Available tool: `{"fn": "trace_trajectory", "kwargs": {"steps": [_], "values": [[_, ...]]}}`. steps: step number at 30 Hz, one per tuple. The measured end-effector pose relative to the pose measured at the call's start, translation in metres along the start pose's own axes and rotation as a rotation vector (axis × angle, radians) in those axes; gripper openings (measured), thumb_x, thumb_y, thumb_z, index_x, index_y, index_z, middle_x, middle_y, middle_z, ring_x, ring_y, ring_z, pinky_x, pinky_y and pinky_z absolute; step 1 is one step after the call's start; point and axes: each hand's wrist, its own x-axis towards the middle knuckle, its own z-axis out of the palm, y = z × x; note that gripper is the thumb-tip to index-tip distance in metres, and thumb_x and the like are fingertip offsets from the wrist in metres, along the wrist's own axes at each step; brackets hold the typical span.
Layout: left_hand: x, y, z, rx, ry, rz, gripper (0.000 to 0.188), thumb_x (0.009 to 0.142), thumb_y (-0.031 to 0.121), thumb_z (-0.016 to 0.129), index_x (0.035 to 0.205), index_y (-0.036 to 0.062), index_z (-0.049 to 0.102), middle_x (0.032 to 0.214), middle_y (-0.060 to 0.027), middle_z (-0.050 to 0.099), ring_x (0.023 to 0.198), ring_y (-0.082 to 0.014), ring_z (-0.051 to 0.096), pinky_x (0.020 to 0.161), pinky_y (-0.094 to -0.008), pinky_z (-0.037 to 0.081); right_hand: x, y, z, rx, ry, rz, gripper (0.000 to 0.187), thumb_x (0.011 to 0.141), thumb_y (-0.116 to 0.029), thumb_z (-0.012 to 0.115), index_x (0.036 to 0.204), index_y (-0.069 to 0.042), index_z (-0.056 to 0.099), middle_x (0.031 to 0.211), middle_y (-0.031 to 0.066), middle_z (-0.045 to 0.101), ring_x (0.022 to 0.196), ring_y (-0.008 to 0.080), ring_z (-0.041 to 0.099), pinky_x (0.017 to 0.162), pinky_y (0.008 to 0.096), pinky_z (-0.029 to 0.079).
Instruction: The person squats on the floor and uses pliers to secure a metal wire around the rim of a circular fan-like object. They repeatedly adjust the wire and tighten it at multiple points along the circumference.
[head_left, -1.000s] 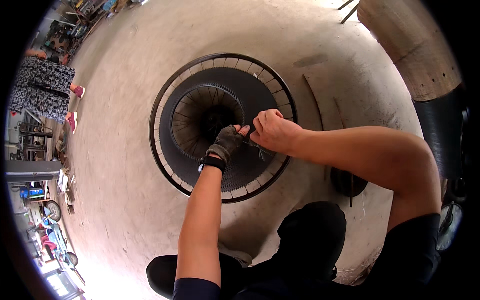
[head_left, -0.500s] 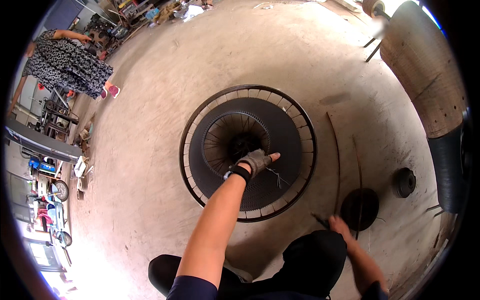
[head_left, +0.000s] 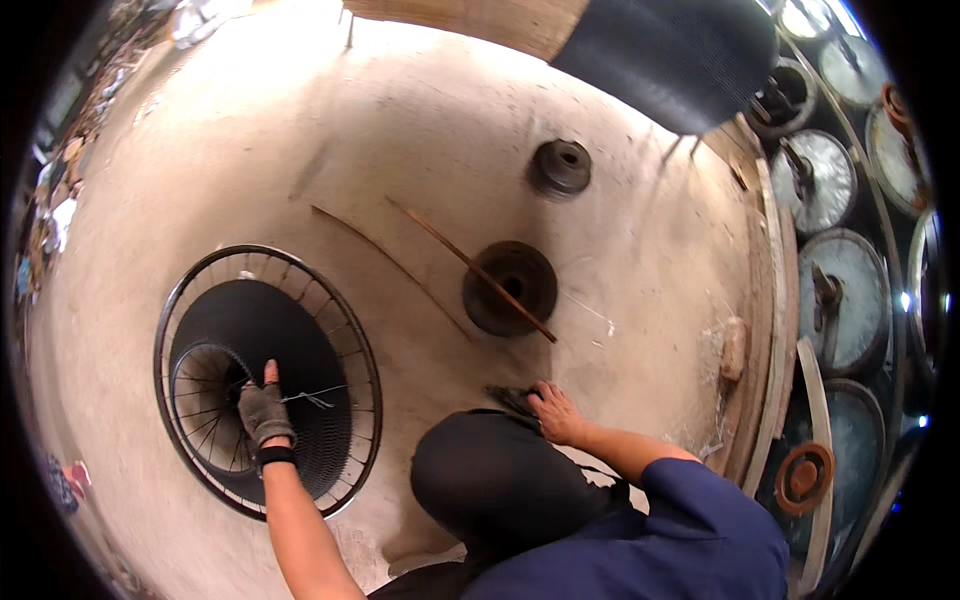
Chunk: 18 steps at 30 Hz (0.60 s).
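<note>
A large rolled coil of black band with a toothed edge rests on a spoked wheel at the left. My left hand, in a grey glove with bare fingertips, grips the coil's inner edge. Its thumb lies over the band and the other fingers are mostly hidden in the central hole. Thin pale wire ends stick out beside that hand. Next to my bent knee, my bare right hand is closed on a small dark object whose kind I cannot make out.
A rusty strip lies across a dark round disc, with a thin curved strip nearby. Farther off stands a dark stepped cylinder. A black-covered wooden bench is at the top; several round metal discs line the right side.
The view has swung right, so the wheel and coil now appear farther left. My left hand keeps its place on the coil. My right hand remains beside my knee with the dark object.
</note>
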Motion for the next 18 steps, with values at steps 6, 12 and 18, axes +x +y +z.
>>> {"fn": "trace_trajectory", "kwargs": {"steps": [6,12,18], "values": [[-0.013,-0.008,-0.001,-0.222,-0.095,0.028,0.072,0.086,0.065,0.064,0.092,-0.0064,0.067,0.083,-0.0216,0.069,0.078,-0.0323,0.066,0.074,-0.0420,0.050,0.007,0.073,0.010,-0.032,0.239,0.482,0.035,0.081,-0.006,0.058,0.115,-0.004,0.056,0.116,0.0197,0.056,0.107,0.0383,0.055,0.092,0.0464,0.047],[-0.011,-0.013,0.014,-0.148,-0.258,0.116,0.058,0.089,0.053,0.067,0.101,-0.0035,0.069,0.093,-0.0161,0.073,0.083,-0.0281,0.068,0.077,-0.0364,0.051,0.034,0.209,-0.001,-0.439,0.295,0.667,0.035,0.087,-0.011,0.054,0.122,-0.013,0.060,0.116,0.0129,0.063,0.114,0.0334,0.056,0.100,0.0483,0.040],[-0.006,-0.077,-0.011,-0.236,-0.441,0.209,0.048,0.087,0.043,0.072,0.109,0.0002,0.070,0.102,-0.0157,0.074,0.093,-0.0262,0.070,0.082,-0.0380,0.053,0.065,0.215,-0.013,-0.236,0.262,0.760,0.015,0.093,-0.017,0.052,0.097,-0.011,0.065,0.086,0.0133,0.066,0.090,0.0341,0.065,0.084,0.0475,0.048]]}}
